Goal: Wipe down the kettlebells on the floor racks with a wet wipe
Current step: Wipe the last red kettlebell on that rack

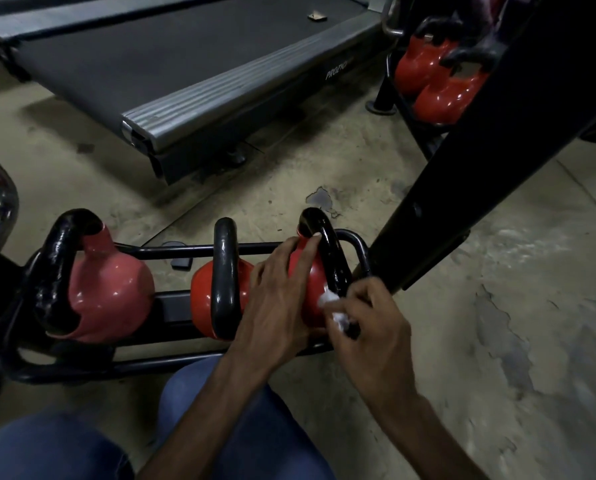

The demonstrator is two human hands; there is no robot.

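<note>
Three red kettlebells with black handles sit in a low black floor rack [192, 250]. The left kettlebell [111, 289] and the middle kettlebell [203, 299] are untouched. My left hand [279, 296] rests with straight fingers on the right kettlebell [312, 282], fingertips near its handle's base. My right hand [369, 323] grips a crumpled white wet wipe [333, 306] and presses it against the lower part of that kettlebell's black handle.
A treadmill deck [192, 74] lies on the floor beyond the rack. A thick black slanted frame beam [480, 161] rises at the right. More red kettlebells [435, 84] sit in a second rack behind it. A chrome bar [5, 202] curves at the left. My knees in blue jeans [220, 427] fill the bottom.
</note>
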